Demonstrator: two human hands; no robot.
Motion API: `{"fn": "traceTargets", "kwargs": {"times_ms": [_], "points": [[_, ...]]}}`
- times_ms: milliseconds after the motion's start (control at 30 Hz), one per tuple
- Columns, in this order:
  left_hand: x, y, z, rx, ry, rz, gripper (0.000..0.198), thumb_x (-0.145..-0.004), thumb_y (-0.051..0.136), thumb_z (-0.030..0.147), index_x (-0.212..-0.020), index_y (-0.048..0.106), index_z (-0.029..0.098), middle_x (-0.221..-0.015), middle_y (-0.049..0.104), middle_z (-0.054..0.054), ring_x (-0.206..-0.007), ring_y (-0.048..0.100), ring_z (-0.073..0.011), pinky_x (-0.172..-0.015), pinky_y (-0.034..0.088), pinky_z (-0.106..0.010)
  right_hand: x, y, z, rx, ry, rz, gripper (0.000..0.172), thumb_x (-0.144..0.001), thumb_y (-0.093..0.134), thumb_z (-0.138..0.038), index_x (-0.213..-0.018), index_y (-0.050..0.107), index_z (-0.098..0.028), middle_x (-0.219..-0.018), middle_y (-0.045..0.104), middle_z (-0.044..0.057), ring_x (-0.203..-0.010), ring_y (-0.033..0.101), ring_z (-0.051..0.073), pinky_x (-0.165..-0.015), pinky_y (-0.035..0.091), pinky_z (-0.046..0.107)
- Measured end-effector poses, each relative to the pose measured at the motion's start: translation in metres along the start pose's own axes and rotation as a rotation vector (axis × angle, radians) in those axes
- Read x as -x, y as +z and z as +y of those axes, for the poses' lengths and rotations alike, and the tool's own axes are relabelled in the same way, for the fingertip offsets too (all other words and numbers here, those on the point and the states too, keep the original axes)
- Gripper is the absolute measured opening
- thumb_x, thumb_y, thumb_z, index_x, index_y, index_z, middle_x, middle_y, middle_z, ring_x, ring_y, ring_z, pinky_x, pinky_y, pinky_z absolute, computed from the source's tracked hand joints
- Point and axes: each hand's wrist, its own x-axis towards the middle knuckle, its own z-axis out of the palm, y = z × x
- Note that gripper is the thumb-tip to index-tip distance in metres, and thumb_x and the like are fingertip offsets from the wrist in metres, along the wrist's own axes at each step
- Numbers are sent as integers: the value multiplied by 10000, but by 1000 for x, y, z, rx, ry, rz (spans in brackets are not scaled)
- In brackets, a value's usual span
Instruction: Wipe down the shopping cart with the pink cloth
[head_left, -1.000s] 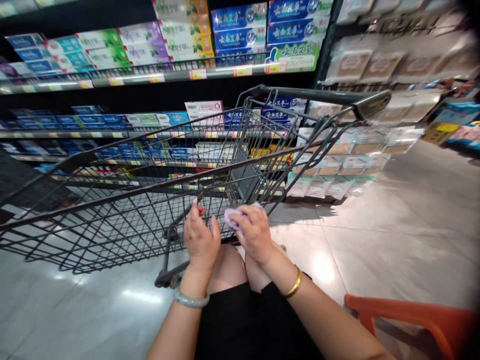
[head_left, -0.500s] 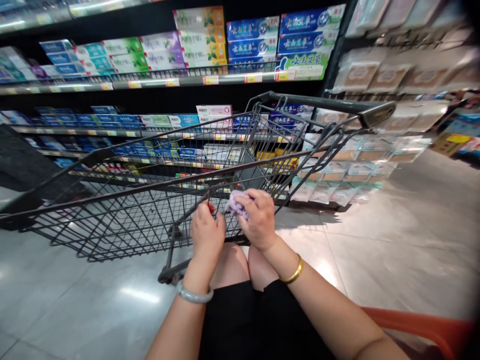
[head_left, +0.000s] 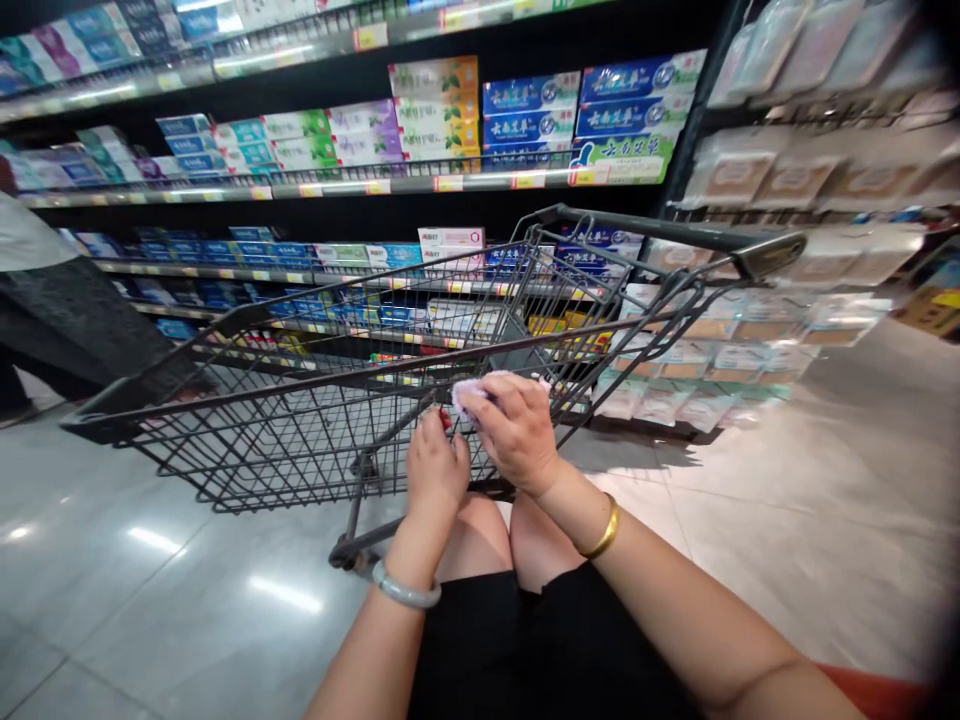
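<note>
A dark wire shopping cart (head_left: 315, 400) stands tilted in front of my knees. My left hand (head_left: 437, 468) grips the wire mesh on the cart's near side, fingers curled through the bars. Beside it, my right hand (head_left: 516, 430) is closed on a crumpled pale purple cloth (head_left: 469, 392) and presses it against the same mesh. I am seated, with black shorts and bare knees below my hands. A pale bangle sits on my left wrist and a gold bangle on my right.
Shelves of boxed toothpaste (head_left: 525, 110) fill the wall behind the cart. Packets hang on racks (head_left: 787, 190) at the right. Another person (head_left: 52, 300) stands at the far left. An orange seat edge (head_left: 870, 690) shows at the bottom right. The floor is glossy grey tile.
Both hands have risen a little along the cart's mesh, the cloth moving with my right hand. The view has tilted up and left, bringing the person at the left into sight.
</note>
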Motion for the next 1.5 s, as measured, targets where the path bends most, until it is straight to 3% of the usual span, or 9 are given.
{"fn": "traceTargets", "kwargs": {"times_ms": [233, 333, 467, 700, 767, 900, 1033, 1200, 1500], "points": [[-2, -12, -6, 24, 79, -48, 322, -875, 541, 183, -1193, 572, 140, -1063, 709, -140, -998, 685, -278, -875, 569, -436, -27, -17, 15, 29, 187, 197, 380, -861, 682, -189, -1229, 651, -279, -1210, 628, 78, -1166, 560, 260, -1062, 435, 457], [-6, -24, -3, -1, 153, -17, 399, -915, 517, 193, -1303, 564, 110, -1156, 708, -174, -1091, 673, -291, -929, 564, -450, -38, -12, 4, 44, 148, 123, 357, -873, 682, -215, -1224, 651, -270, -1216, 646, 75, -1170, 557, 263, -1046, 434, 443], [-20, -60, 7, 5, 252, 68, 349, -969, 502, 220, -1285, 620, 132, -1188, 704, -149, -1134, 647, -262, -1000, 533, -431, -39, -11, 0, 36, 56, 15, 329, -919, 642, -218, -1240, 647, -291, -1247, 651, 57, -1216, 542, 246, -1050, 419, 413], [-74, -119, -2, -178, 368, 233, 367, -976, 552, 380, -1271, 689, 208, -1142, 696, -124, -1086, 620, -279, -1006, 451, -450, -37, -18, 5, 48, 229, 97, 350, -864, 694, -201, -1204, 669, -280, -1225, 643, 71, -1172, 536, 266, -1048, 414, 452], [-91, -120, -11, -255, 369, 140, 399, -980, 522, 470, -1236, 710, 228, -1148, 715, -117, -1058, 624, -290, -966, 430, -450, -41, -15, -2, 40, 186, 46, 346, -880, 676, -208, -1217, 666, -283, -1239, 643, 68, -1192, 525, 265, -1046, 408, 446], [-108, -113, -25, -347, 353, -45, 409, -991, 450, 510, -934, 741, 228, -830, 717, -60, -817, 614, -248, -771, 383, -384, -48, -17, -2, 23, 130, -14, 378, -879, 681, -213, -1248, 656, -289, -1238, 646, 56, -1186, 529, 253, -1027, 417, 422], [-104, -108, -22, -354, 309, 52, 382, -979, 480, 481, -764, 678, 235, -740, 688, -40, -773, 574, -238, -771, 312, -393, -52, -18, -3, 29, 216, 32, 357, -857, 708, -236, -1209, 674, -280, -1223, 645, 70, -1169, 532, 272, -1025, 421, 445], [-95, -107, -8, -303, 347, 68, 375, -1001, 441, 438, -770, 660, 239, -737, 682, -36, -778, 562, -238, -773, 279, -398, -57, -6, -27, -12, 72, -39, 303, -925, 644, -275, -1229, 655, -271, -1269, 653, 60, -1202, 534, 252, -1004, 422, 413], [-92, -97, 1, -280, 367, 133, 318, -999, 475, 397, -796, 670, 249, -756, 697, -6, -781, 560, -234, -798, 269, -423, -42, -24, -3, 48, 252, 102, 363, -836, 690, -188, -1186, 670, -283, -1205, 642, 69, -1154, 546, 281, -1022, 428, 470]]}}
